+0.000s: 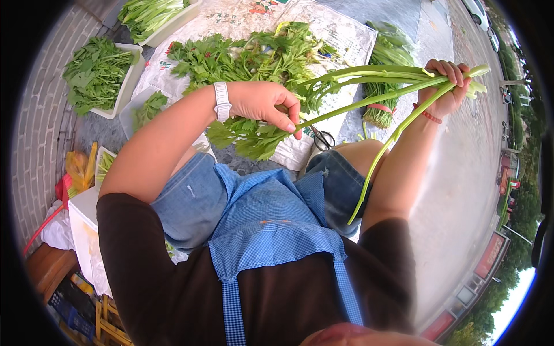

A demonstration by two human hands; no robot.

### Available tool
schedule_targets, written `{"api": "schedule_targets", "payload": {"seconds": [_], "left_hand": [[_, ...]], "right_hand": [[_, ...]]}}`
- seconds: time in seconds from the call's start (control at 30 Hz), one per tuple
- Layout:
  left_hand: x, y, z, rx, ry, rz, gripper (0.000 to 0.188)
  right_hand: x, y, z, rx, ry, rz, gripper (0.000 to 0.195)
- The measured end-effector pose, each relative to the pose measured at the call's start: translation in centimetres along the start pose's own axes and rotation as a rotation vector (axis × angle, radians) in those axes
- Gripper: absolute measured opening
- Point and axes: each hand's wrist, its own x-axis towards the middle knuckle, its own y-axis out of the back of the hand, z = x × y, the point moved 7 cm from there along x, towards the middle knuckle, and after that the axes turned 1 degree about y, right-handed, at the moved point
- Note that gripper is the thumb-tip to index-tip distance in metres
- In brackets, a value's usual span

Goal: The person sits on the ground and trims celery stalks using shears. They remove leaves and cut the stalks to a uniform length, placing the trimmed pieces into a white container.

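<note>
My right hand [448, 88] is closed around the pale base ends of several long green celery stalks [376, 97], which stretch leftward to their leaves. One bare stalk hangs down from this hand past my knee. The thumb and fingers of my left hand [268, 104] pinch one stalk where its leaves [255, 138] begin. Behind my left hand, a heap of leafy celery [242, 60] lies on a printed white sack [281, 11]. Scissors with dark handles [323, 139] lie at the sack's near edge, by my right knee.
Leafy greens fill a white tub [125, 82] at the left; another tub [171, 26] of greens stands behind it. A banded bundle of thin green stems [380, 106] lies right of the sack. A foam box [84, 216] stands at my left side, near a brick wall [43, 108].
</note>
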Motion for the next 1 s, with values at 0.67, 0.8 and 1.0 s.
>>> {"api": "schedule_targets", "payload": {"seconds": [0.67,0.8,1.0], "left_hand": [[-1.4,-2.8,3.1,0.027,-0.176,0.035,0.031],[-1.3,-3.0,3.2,0.110,-0.110,0.031,0.025],[-1.3,-0.8,1.3,0.013,-0.015,0.315,0.021]], "right_hand": [[0.1,1.2,-1.6,0.134,0.073,0.015,0.014],[0.0,1.1,-0.8,0.194,0.088,0.005,0.017],[0.5,1.4,0.7,0.083,0.093,0.051,0.020]]}}
